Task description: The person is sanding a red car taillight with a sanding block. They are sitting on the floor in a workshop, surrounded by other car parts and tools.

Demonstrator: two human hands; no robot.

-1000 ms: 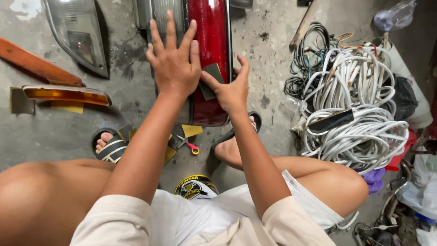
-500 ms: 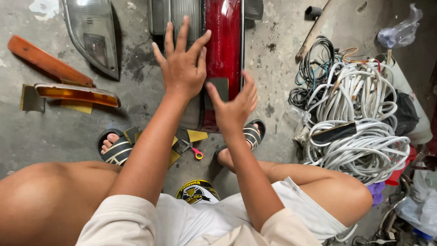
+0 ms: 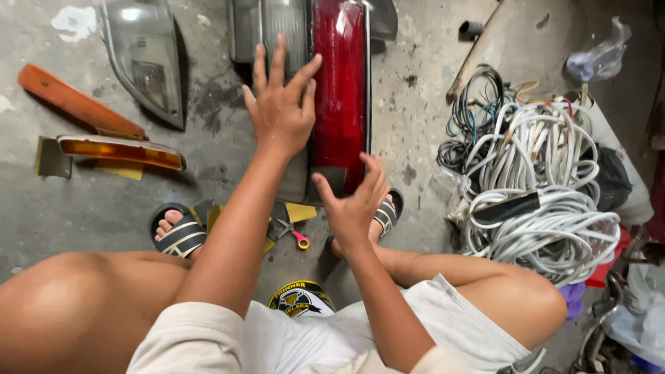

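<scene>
A long car tail lamp [image 3: 341, 83] with a red lens and a clear grey section lies on the concrete floor in front of me. My left hand [image 3: 280, 107] rests flat on its clear part, fingers spread wide, holding nothing. My right hand [image 3: 355, 206] is at the lamp's near end. Its thumb and fingers press a small dark square of sandpaper [image 3: 333, 179] against the red lens. I am squatting, and my feet in striped sandals [image 3: 176, 234] sit just below the lamp.
A clear headlamp [image 3: 145, 66], an orange lens strip [image 3: 77, 102] and an amber side lamp [image 3: 121, 151] lie to the left. Pink-handled scissors [image 3: 296, 237] and yellow paper pieces [image 3: 302, 211] lie between my feet. Coils of white cable [image 3: 540, 194] pile up on the right.
My right hand has slid the sandpaper down the red lens toward its near end. My left hand has stayed spread on the lamp.
</scene>
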